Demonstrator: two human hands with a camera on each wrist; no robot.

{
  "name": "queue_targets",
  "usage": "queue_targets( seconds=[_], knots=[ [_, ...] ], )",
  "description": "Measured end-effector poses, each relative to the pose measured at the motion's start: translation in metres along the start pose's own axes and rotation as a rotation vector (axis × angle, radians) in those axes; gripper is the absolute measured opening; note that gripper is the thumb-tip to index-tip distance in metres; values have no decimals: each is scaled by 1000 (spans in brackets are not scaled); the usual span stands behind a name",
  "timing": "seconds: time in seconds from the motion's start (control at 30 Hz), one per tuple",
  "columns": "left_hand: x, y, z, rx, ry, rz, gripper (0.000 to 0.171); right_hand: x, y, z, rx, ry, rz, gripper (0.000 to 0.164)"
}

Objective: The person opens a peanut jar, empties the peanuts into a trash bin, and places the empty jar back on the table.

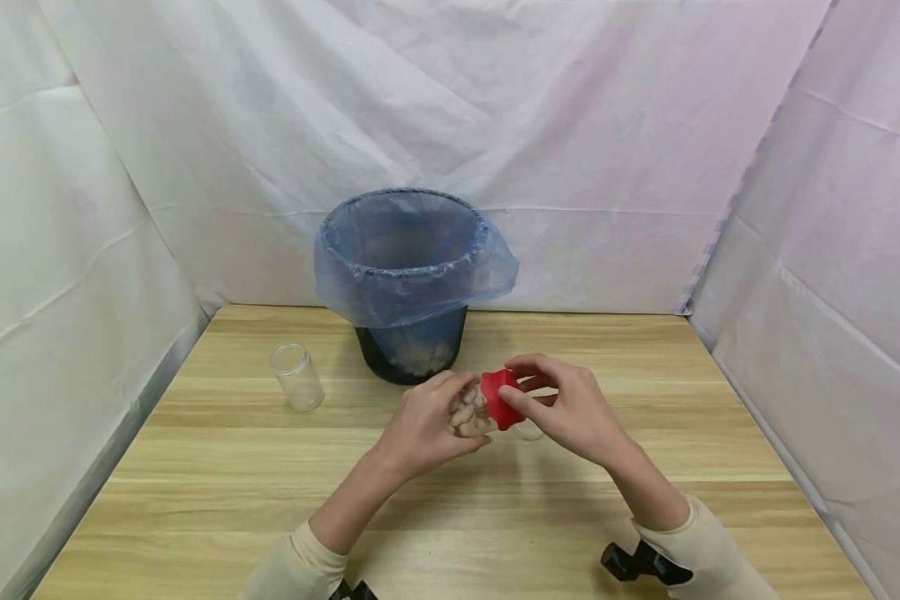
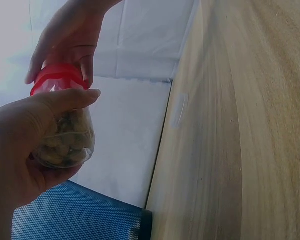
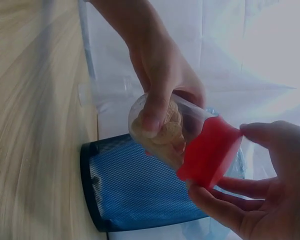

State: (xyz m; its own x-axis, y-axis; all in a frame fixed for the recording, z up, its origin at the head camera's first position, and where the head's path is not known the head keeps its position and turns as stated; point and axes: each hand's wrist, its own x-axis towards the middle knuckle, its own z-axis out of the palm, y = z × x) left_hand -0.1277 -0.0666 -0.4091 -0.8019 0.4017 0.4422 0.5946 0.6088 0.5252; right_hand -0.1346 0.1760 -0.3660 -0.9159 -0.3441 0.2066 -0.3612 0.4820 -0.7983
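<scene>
My left hand (image 1: pixel 423 425) grips a clear jar (image 2: pixel 65 150) around its body, with the thumb across its side. Inside are pale tan pieces (image 3: pixel 170 132) that look like peanuts in their shells. A red lid (image 1: pixel 501 400) with a wavy edge covers the jar's mouth. My right hand (image 1: pixel 570 408) holds this lid between thumb and fingertips, seen closely in the right wrist view. The jar is tilted over toward my right hand, above the table. Part of its body is hidden behind the left fingers.
Behind the hands stands a dark mesh bin (image 1: pixel 375 354) lined with a blue plastic bag (image 1: pixel 412 292). A clear glass jar (image 1: pixel 297 379) stands at the left of the wooden table (image 1: pixel 217 500). Another clear round object (image 1: pixel 528 431) lies below the right hand. White sheets surround the table.
</scene>
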Motion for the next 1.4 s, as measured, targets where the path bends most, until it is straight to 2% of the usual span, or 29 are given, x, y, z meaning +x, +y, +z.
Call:
queue_targets(
  seconds=[0.17,0.4,0.47,0.63,0.7,0.8,1.07,1.3,1.4],
  knots=[
    [0,0,0,4,-1,-1,78,0,1,-1,31,-22,-26,43],
    [2,-1,0,1,11,0,79,2,2,-2,25,-56,-155,49],
    [2,-2,0,0,12,-6,79,2,2,-1,18,-41,-131,49],
    [2,-1,0,9,13,-16,77,1,0,3,-37,18,-5,47],
    [2,0,0,11,13,-16,76,1,-1,4,-52,23,15,47],
    [1,-1,0,8,12,-16,76,1,-1,4,-40,10,13,47],
    [1,-1,-1,5,23,-22,78,2,2,-1,11,-69,-138,53],
    [0,1,0,17,21,-7,78,0,2,4,-10,-1,-13,48],
    [-1,1,0,19,24,0,78,0,2,5,-33,7,-2,47]
  ],
)
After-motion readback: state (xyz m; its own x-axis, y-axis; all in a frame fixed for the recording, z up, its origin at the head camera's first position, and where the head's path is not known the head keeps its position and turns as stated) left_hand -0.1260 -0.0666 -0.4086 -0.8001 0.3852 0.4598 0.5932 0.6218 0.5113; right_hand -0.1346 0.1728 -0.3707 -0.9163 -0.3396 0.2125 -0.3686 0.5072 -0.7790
